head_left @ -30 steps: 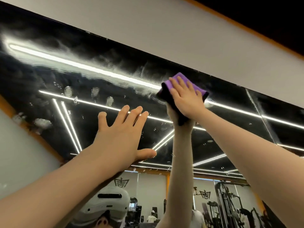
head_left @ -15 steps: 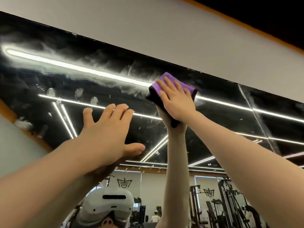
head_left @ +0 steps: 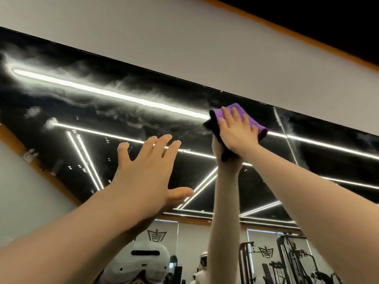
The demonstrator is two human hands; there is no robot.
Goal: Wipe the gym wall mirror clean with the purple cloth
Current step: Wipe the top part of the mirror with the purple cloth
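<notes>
The right hand (head_left: pixel 239 136), fingers flat, is pressing the purple cloth (head_left: pixel 251 121) high on the mirror (head_left: pixel 328 160); left hand (head_left: pixel 143 177) is bracing open; overlapping strokes through the haze (head_left: pixel 114 93) would be working best

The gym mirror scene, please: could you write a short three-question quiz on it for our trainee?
1. True or false: the right hand presses the purple cloth flat against the mirror.
2. Where does the hazy smear lie? A) left of the cloth B) right of the cloth C) below the left hand
3. Fill in: the left hand's fingers are ____ (spread or curled).

Key: 1 true; 2 A; 3 spread.
</notes>
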